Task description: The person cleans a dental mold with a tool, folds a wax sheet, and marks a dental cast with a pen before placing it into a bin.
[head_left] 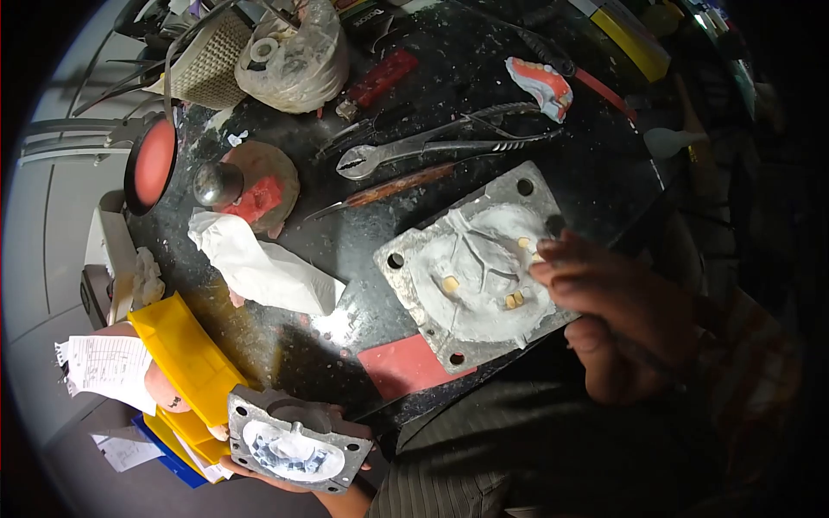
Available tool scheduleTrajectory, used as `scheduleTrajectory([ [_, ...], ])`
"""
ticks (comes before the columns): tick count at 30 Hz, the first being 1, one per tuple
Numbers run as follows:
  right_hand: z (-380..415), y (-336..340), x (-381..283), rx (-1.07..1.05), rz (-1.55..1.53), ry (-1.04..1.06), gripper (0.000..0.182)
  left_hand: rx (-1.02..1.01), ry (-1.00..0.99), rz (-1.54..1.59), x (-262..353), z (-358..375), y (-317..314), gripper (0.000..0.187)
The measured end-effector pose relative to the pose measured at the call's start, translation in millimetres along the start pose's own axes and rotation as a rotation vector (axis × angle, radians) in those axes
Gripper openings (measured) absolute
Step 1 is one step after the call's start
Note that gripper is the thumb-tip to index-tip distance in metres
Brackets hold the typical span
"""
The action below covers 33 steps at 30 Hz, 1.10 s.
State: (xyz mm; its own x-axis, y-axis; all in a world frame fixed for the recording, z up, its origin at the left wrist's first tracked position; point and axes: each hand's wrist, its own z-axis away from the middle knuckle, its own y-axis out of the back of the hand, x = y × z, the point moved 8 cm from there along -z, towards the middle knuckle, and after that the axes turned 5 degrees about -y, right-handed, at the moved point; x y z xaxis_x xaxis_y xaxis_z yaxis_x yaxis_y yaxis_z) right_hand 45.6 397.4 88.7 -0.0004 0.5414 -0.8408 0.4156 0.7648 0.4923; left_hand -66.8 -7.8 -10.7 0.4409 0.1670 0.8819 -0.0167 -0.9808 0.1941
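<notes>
My left hand (335,496) is wrapped round a square metal flask half (345,451) with white plaster and bluish-grey patches inside, low at the left. On the dark table lies the larger flask half (540,192), filled with white plaster (440,259) that has several yellowish teeth in it. At its right edge is my right hand (609,306), fingers bent over the plaster rim; whether they pinch anything is hidden. A red wax sheet (414,367) lies partly under this flask half.
Pliers (389,155), a wooden-handled tool (401,184), crumpled white tissue (276,272) and a round stone-like piece with red wax (285,173) lie beyond. Yellow bins (186,350) stand at the left. A pink-and-white denture model (542,82) sits at the back.
</notes>
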Motion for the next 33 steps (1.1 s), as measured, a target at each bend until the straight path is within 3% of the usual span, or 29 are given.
scheduleTrajectory([
  [2,-2.2,-8.8,-5.9,-0.152,0.154,0.056,0.024,0.032,0.01,-0.112,-1.7,3.0,9.1,0.063],
  [12,-10.8,-17.5,2.5,-0.278,0.213,-0.004,0.018,0.065,0.014,-0.258,-2.8,6.9,20.9,0.063],
  [24,-9.3,-19.8,0.3,-0.293,0.183,-0.129,0.017,0.07,0.01,-0.294,-3.1,9.1,23.2,0.064],
  [33,-9.6,-20.2,-1.5,-0.232,0.221,-0.097,0.015,0.058,0.016,-0.302,-5.5,11.4,23.4,0.064],
])
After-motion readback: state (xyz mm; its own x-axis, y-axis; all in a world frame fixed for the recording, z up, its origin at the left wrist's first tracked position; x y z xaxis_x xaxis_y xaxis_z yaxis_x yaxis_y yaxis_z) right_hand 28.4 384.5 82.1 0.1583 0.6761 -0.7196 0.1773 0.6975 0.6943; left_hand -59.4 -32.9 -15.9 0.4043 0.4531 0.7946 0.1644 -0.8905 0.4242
